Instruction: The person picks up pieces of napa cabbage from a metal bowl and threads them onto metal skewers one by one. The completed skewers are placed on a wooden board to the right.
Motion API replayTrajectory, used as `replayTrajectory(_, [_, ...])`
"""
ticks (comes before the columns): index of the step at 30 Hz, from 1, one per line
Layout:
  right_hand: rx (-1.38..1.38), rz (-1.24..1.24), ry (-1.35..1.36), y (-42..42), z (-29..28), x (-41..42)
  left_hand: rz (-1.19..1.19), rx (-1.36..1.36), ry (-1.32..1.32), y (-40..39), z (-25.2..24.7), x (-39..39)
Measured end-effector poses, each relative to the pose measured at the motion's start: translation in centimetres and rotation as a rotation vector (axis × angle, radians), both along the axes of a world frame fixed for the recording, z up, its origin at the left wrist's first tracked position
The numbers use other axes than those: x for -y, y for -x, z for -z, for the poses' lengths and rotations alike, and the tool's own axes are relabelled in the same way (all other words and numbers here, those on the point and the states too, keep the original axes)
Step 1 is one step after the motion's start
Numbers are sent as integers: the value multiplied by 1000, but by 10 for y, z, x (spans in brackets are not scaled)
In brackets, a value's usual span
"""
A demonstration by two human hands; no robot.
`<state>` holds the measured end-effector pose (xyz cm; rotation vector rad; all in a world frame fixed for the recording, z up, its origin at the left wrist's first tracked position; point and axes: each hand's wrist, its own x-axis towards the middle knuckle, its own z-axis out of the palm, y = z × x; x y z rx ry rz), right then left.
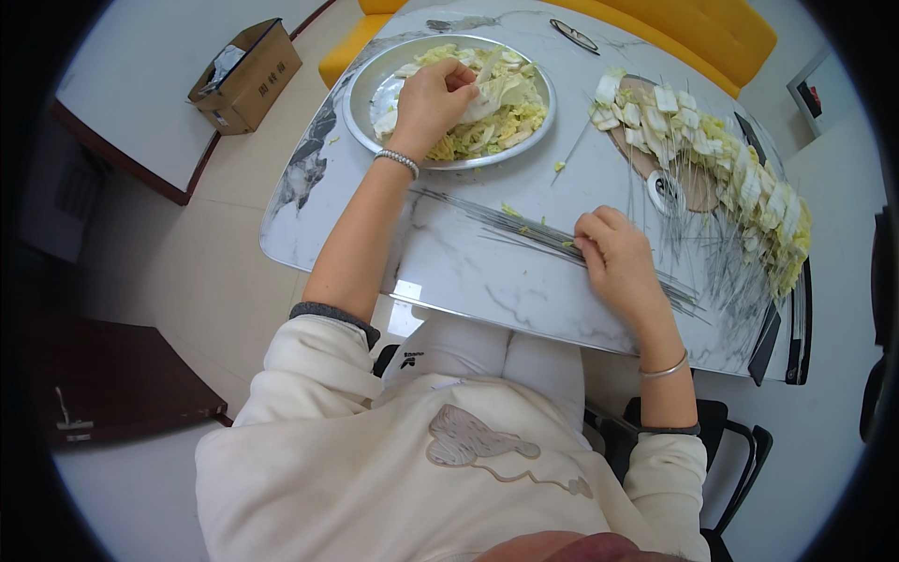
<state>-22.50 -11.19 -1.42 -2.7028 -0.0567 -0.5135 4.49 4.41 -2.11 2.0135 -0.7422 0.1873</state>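
My left hand (439,98) is over a round metal tray (362,133) of cut napa cabbage pieces (520,119), with a pale cabbage leaf (495,95) pinched at its fingertips. Across the marble-patterned table lies a loose bundle of thin metal skewers (520,228). My right hand (614,256) rests at the right part of this bundle, thumb and fingers closed together at the skewers; whether it grips one is hidden. To the right, skewers threaded with cabbage pieces (744,179) are piled in a curved row, partly over a brown board (635,158).
A single skewer (572,151) lies between tray and pile. Eyeglasses (574,36) are at the table's far side, near a yellow padded seat (674,35). Dark flat objects (765,344) lie at the right edge. On the floor at left stands a cardboard box (253,84).
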Motion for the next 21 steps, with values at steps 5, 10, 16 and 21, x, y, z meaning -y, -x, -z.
replayTrajectory(5, [133, 80, -43, -9, -10, 19, -108, 228, -180, 20, 1, -1])
replayTrajectory(10, [147, 142, -19, -23, -10, 28, -5, 385, -254, 23, -5, -13])
replayTrajectory(16, [300, 129, -91, -43, -15, 21, 146, 53, -1, 21, -14, -20])
replayTrajectory(21, [360, 152, -63, -37, -13, 8, 416, -652, 614, 21, -23, -16])
